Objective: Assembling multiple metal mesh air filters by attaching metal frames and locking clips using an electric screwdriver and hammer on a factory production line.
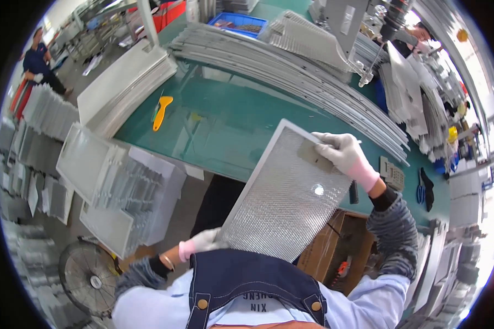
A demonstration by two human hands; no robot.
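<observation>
Head view shows a mesh filter panel [288, 194] tilted over the green table's [230, 126] near edge. Gloved right hand [343, 153] clamps its upper corner; gloved left hand [203, 241] grips its lower corner. Far back, a blue bin [239, 23] holds small parts.

This is a factory assembly floor, a metalworking shop for filter panels. A green tabletop [230, 120] stretches out beyond the hands, and along its far side lie long stacks of metal frame strips [291, 71]. Left of the hands, finished mesh panels [121, 192] stand packed in rows, with more stacked on the floor. A powered screwdriver [392, 22] hangs above the right hand, and another worker [38, 60] stands far off to the left.
</observation>
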